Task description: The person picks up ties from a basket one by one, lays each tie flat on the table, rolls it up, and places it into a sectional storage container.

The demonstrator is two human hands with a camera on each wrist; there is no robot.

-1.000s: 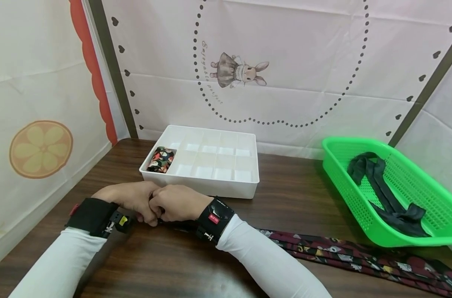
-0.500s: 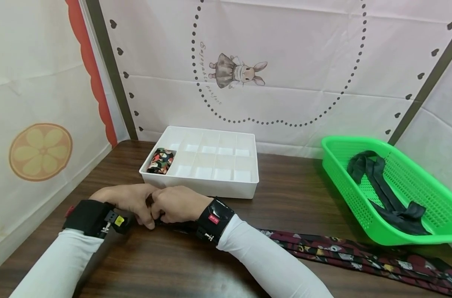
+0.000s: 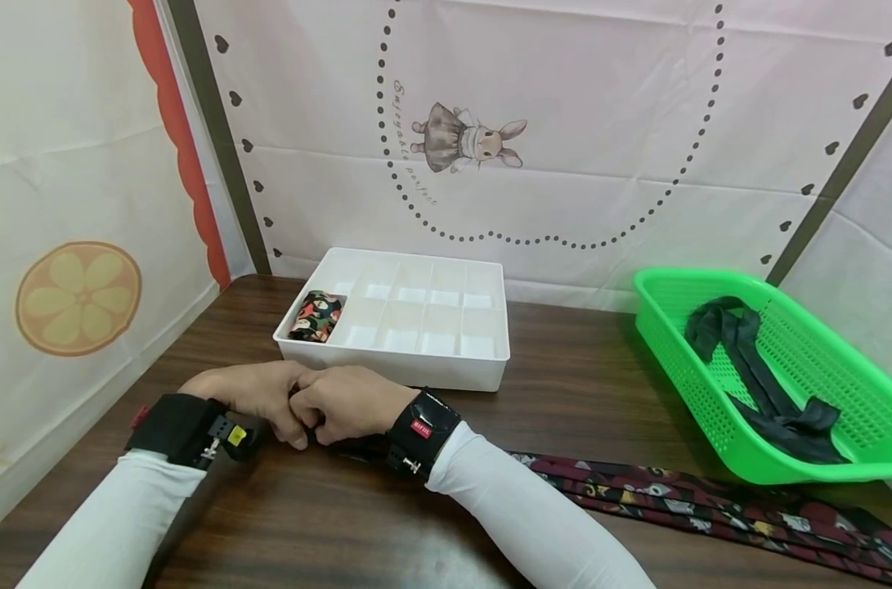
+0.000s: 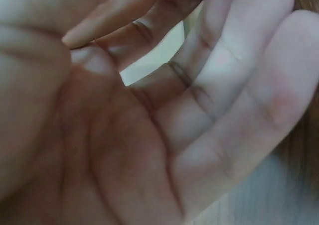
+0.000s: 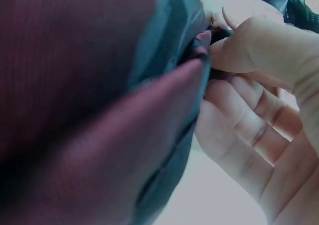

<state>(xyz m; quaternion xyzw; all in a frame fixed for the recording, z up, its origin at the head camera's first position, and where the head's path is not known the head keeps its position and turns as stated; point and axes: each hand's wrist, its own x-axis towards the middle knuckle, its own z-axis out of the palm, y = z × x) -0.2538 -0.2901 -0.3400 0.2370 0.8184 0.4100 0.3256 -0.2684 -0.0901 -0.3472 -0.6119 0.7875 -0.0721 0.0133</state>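
Observation:
A dark red patterned necktie lies along the table's front from the right edge to my hands. Both hands meet over its left end, which they hide in the head view. My right hand pinches the tie's end between thumb and fingers, and the tie fills the left of the right wrist view. My left hand presses against the right hand with curled fingers at that same end. Only its palm shows in the left wrist view.
A white divider box stands just behind my hands, with one rolled patterned tie in its front left compartment. A green basket at the right holds a dark tie. Walls close in on the left and at the back.
My left fingers loosened slightly half a second ago and now press against the right hand again. Both hands stay in the same spot, and the tie on the table has not shifted.

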